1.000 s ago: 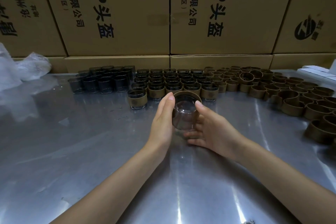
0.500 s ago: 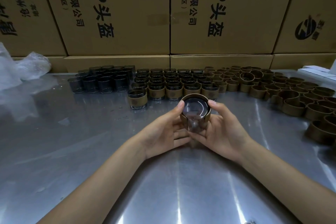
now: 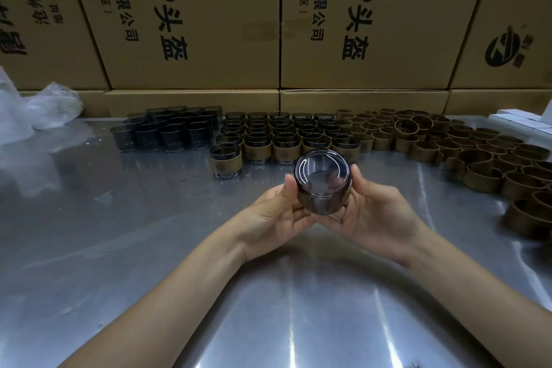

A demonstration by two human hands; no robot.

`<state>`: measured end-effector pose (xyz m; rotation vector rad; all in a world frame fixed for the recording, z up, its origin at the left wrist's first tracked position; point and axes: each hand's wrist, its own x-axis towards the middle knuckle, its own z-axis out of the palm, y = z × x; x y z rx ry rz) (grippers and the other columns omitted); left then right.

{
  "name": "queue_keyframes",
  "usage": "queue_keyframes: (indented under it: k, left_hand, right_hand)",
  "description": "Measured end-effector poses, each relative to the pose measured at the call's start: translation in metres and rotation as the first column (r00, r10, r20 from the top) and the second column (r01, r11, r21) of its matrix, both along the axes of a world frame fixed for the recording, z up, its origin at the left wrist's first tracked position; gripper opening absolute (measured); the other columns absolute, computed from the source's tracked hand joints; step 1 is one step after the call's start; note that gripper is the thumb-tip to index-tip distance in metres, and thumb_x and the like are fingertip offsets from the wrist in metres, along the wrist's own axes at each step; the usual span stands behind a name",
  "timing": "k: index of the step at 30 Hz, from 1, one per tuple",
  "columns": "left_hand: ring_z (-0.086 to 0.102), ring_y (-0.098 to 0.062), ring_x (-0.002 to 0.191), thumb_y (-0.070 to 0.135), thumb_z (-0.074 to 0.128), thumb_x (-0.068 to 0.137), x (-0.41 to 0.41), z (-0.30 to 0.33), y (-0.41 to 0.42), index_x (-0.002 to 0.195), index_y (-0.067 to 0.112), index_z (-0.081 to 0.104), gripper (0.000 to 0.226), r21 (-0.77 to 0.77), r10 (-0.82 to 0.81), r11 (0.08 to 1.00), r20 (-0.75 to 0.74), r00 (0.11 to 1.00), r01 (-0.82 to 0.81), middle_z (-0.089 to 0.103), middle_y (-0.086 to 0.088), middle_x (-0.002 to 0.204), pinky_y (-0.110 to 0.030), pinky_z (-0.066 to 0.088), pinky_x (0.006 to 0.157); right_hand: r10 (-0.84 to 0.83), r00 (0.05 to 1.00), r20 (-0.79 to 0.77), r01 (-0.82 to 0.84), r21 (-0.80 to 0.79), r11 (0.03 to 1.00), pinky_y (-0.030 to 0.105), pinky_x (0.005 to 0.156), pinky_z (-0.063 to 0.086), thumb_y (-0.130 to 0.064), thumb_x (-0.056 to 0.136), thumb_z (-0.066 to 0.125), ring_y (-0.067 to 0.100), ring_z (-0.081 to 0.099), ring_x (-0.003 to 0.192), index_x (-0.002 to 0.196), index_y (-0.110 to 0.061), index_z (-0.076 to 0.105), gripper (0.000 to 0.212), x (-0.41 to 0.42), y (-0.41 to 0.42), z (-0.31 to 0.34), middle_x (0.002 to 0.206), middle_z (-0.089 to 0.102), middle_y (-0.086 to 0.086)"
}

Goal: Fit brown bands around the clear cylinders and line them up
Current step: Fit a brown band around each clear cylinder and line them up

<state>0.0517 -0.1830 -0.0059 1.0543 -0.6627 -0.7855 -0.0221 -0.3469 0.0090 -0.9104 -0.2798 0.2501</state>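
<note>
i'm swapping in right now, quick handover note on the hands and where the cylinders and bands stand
Left hand and right hand both grip one clear cylinder, lifted off the metal table and tilted toward the camera. A brown band seems to sit around it, mostly hidden by the fingers.
Done: rows of banded cylinders at the back centre, one more standing alone at front left.
Left: finish seating this band, then set it in line. A group of bare cylinders waits on the left, loose brown bands on the right.
</note>
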Motion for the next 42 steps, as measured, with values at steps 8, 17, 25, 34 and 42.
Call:
queue_keyframes:
  k: [8,17,25,34,42]
  left_hand:
    - [0.053,-0.031,0.125,0.073,0.068,0.060,-0.002,0.006,0.003,0.126,0.003,0.059,0.096,0.086,0.053,0.995,-0.002,0.999,-0.052,0.056,-0.021,0.132,-0.040,0.044,0.105]
    - [0.051,-0.014,0.073,0.061,0.049,0.086,0.001,0.004,-0.001,0.065,0.006,0.052,0.058,0.023,0.398,0.879,0.513,0.760,-0.476,0.051,-0.002,0.071,-0.031,0.038,0.079]
    - [0.049,-0.009,0.099,0.061,0.040,0.084,0.013,-0.012,0.004,0.077,0.027,0.050,0.037,-0.007,0.189,0.761,0.959,0.212,-0.649,0.058,0.010,0.094,-0.019,0.035,0.088]
    - [0.052,-0.006,0.101,0.045,0.047,0.091,0.023,-0.013,0.006,0.089,0.025,0.058,0.022,-0.093,0.418,0.692,0.860,0.293,-0.716,0.054,0.009,0.100,-0.022,0.041,0.089]
    - [0.044,-0.009,0.115,0.021,0.063,0.090,0.068,-0.017,0.034,0.132,0.013,0.047,0.045,-0.033,0.717,0.300,0.667,0.202,-0.954,0.042,0.004,0.126,-0.005,0.028,0.088]
  right_hand:
    - [-0.181,0.980,-0.084,0.168,-0.139,0.976,0.039,0.084,0.055,-0.069,0.075,0.055,0.029,0.065,0.110,0.111,-0.008,0.072,0.073,-0.002,0.006,0.001,0.122,0.065,0.018]
    - [-0.473,0.813,0.339,0.582,-0.513,0.632,0.027,0.086,0.043,-0.049,0.083,0.063,0.007,0.061,0.087,0.069,-0.023,0.069,0.030,0.004,0.016,-0.013,0.087,0.062,-0.004]
    - [-0.306,0.685,0.661,0.725,-0.660,0.196,0.002,0.085,0.033,-0.037,0.082,0.062,-0.009,0.049,0.099,0.079,-0.036,0.059,0.005,0.013,0.005,-0.024,0.111,0.051,-0.012]
    - [-0.222,0.712,0.666,0.685,-0.728,0.014,0.037,0.085,0.052,-0.039,0.078,0.074,0.006,0.058,0.101,0.104,-0.036,0.057,0.031,0.020,0.006,-0.033,0.111,0.054,-0.017]
    - [-0.317,0.720,0.618,0.600,-0.783,-0.164,0.041,0.090,0.052,-0.061,0.080,0.063,0.016,0.058,0.115,0.138,-0.046,0.030,0.068,0.050,0.009,-0.033,0.141,0.047,-0.016]
